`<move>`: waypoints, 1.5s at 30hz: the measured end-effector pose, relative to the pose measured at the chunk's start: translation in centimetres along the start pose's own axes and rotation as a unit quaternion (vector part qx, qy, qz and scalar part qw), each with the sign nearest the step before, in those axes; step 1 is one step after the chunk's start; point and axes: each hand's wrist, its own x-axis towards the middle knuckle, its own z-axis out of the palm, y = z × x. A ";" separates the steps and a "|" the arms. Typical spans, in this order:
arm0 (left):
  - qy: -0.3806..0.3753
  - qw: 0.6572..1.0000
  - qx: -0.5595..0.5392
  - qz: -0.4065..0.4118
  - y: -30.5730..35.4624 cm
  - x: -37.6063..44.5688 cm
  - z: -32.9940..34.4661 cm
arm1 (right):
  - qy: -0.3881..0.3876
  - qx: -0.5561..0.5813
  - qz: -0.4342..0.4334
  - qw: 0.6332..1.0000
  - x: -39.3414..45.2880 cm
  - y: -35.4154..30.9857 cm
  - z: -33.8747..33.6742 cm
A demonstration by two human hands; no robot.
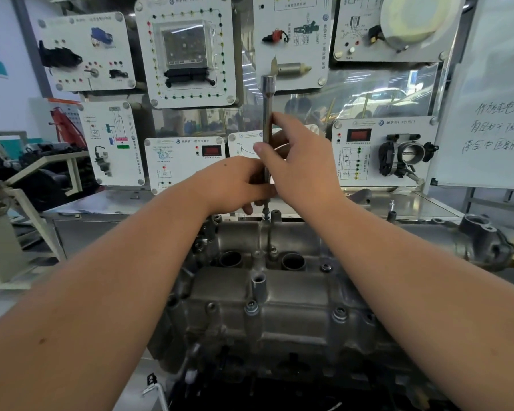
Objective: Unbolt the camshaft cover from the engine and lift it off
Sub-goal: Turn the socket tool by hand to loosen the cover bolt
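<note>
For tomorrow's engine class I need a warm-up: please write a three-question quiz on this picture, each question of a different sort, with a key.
1. True or false: both hands grip the long extension bar, which stands upright.
2. Multiple choice: where does the bar's lower tip meet the camshaft cover?
A. at its near edge
B. at its far edge
C. in a round well in the middle
3. Fill in: the right hand holds the bar ______ the left hand.

Key
1. True.
2. B; the tip sits on a bolt at the far edge.
3. Above.
</note>
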 end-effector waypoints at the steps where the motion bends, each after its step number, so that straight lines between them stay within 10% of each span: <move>1: 0.001 1.000 -0.005 -0.001 0.0 0.0 0.0 | 0.001 -0.008 -0.003 1.000 0.1 0.1 0.0; 45: -0.004 1.000 -0.024 0.005 0.2 -0.3 0.0 | -0.063 -0.003 0.005 0.998 0.3 0.3 0.0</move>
